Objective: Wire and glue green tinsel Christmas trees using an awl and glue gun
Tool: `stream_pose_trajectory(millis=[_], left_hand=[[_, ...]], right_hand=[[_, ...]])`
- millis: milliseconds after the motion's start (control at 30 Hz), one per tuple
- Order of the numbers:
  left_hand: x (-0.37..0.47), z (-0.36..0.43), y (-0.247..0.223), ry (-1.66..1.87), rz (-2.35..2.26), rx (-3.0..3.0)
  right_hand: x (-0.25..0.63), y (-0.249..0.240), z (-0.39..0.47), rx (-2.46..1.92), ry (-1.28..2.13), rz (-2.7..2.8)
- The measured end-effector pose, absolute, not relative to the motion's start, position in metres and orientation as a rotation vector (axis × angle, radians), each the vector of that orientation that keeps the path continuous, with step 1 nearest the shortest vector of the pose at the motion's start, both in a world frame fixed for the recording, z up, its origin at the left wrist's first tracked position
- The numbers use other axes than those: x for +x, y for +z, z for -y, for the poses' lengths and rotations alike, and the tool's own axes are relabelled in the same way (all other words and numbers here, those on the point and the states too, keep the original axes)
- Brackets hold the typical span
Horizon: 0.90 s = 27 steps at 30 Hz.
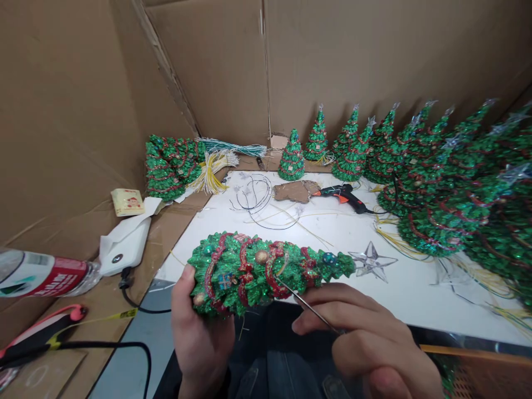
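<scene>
A green glittery Christmas tree (257,266) lies sideways above my lap, with red garlands, small baubles and a clear star (374,261) at its right tip. My left hand (201,332) is wrapped round its wide base, thumb on top. My right hand (369,338) pinches a thin metal tool (313,311), whose tip touches the tree's middle near a short pale yellow wire (284,265). The right fingers are just below the narrow end of the tree.
Many upright trees (440,194) crowd the right side. A glue gun (343,195) and cardboard scrap (293,191) lie on the white board (353,227). Wire bundles (216,169) and lying trees (170,166) are back left. A bottle (45,274) and white device (127,249) are at left.
</scene>
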<state>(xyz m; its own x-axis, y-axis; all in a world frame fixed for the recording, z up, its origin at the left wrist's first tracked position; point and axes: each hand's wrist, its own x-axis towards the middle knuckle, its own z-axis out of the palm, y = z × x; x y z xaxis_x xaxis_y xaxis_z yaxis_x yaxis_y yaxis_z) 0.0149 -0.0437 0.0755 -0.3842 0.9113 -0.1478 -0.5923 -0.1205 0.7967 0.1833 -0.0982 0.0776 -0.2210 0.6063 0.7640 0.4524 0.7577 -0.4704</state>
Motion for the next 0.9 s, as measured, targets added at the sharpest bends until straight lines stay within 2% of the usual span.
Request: stream_pose_trajectory(millis=[233,567,900], left_hand=[[0.014,0.043,0.074,1.774,-1.016,0.491],[0.011,0.045,0.075,1.835,-0.97,0.523],[0.01,0.043,0.077,1.737,-0.97,0.503]], right_hand=[[0.182,0.084,0.098,-0.804,0.426,1.654],[0.188,0.081,0.106,-0.913,0.502,1.623],[0.184,0.097,0.106,-0.916,0.62,1.605]])
